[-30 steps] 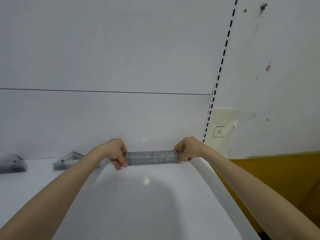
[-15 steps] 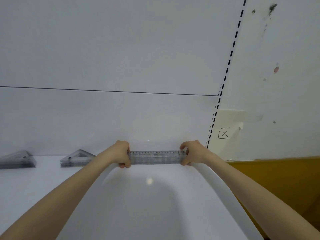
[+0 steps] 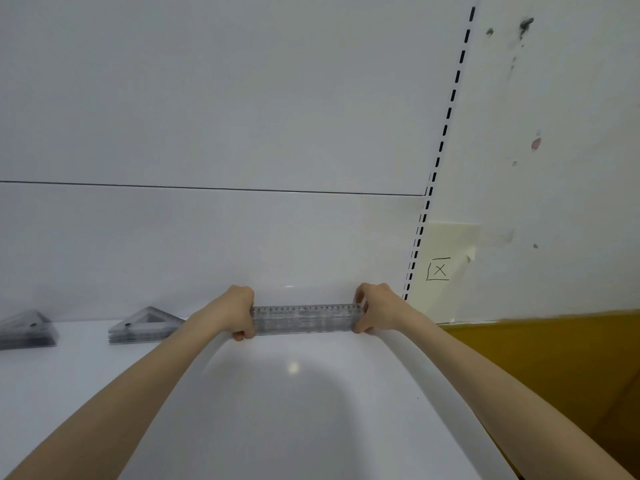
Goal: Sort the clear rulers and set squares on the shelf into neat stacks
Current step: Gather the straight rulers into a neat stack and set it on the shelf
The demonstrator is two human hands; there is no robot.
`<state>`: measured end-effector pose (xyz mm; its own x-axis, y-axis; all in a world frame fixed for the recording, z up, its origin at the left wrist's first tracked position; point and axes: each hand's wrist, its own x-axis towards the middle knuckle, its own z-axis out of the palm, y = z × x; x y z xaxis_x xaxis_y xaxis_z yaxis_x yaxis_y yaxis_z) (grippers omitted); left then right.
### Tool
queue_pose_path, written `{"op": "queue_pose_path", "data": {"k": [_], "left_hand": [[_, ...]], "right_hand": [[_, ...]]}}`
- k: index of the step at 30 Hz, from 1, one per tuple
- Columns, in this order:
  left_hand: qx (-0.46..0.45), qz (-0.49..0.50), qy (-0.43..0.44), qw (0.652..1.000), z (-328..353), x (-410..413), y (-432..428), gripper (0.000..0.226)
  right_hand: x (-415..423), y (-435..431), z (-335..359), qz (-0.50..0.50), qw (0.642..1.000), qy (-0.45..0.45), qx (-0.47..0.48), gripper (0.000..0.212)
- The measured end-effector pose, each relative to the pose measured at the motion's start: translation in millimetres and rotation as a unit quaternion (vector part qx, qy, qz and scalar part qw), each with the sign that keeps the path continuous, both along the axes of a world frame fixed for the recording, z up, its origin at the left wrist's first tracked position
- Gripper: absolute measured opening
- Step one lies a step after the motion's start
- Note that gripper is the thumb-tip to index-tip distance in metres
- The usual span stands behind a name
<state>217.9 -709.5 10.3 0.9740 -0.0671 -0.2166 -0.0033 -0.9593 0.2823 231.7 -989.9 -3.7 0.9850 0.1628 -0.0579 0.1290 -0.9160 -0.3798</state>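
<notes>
A stack of clear rulers lies lengthwise at the back of the white shelf, close to the rear panel. My left hand grips its left end with curled fingers. My right hand grips its right end the same way. Two stacks of clear set squares stand further left on the shelf: one just beside my left forearm, the other at the left edge of the view.
The shelf's rounded right edge drops off to a yellow-brown surface. A slotted upright runs up the rear panel. A taped paper with an X in a box hangs on the wall to the right.
Both hands have kept their hold on the ruler stack, which has settled slightly further back on the shelf. The view has shifted a little, so the set squares appear further right.
</notes>
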Motion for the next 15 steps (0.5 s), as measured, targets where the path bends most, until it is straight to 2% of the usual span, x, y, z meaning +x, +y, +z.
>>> {"op": "queue_pose_path", "data": {"k": [5,10,15], "left_hand": [[-0.012,-0.004,0.016,1.000,-1,4,0,0.031],[-0.032,-0.009,0.032,0.999,1,8,3,0.022],[-0.024,-0.017,0.038,0.999,3,11,1,0.016]], "right_hand": [[1,-1,-3,0.020,1.000,0.006,0.004,0.015],[3,-1,5,0.031,0.998,0.054,0.005,0.022],[8,1,8,0.045,0.997,0.057,-0.021,0.015]]}}
